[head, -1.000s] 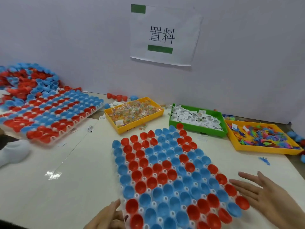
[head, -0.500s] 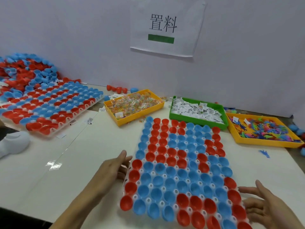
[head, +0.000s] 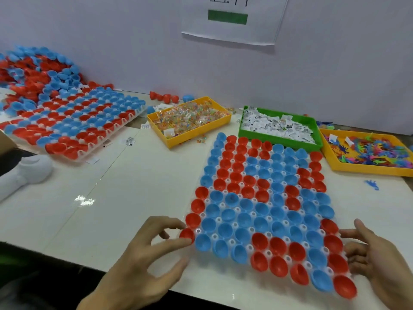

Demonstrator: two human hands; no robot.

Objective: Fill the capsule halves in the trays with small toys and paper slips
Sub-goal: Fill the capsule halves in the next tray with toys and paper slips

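On the white table [head: 138, 198] lies a clear plastic tray [head: 263, 222] filled with open red and blue capsule halves, all of them empty so far as can be seen. The left hand [head: 143, 262] sits at the tray's 8 o'clock corner, fingers spread and loosely bent, fingertips touching the corner red capsule half [head: 186, 234]; whether it pinches anything cannot be told. The right hand [head: 377, 262] rests against the tray's 4 o'clock edge, fingers loosely extended, holding nothing. The hands are well apart, one at each side.

At the tray's 11 o'clock stands a yellow plastic bin of small bagged toys [head: 190, 121]; at 12 o'clock, just beside the tray, a green plastic bin of folded paper slips [head: 279, 128]; at 2 o'clock, a yellow plastic bin of multicoloured flat toys [head: 366, 153]. At 10 o'clock lies a second tray of capsule halves [head: 73, 124], with a loose heap of capsule halves [head: 38, 72] behind it.
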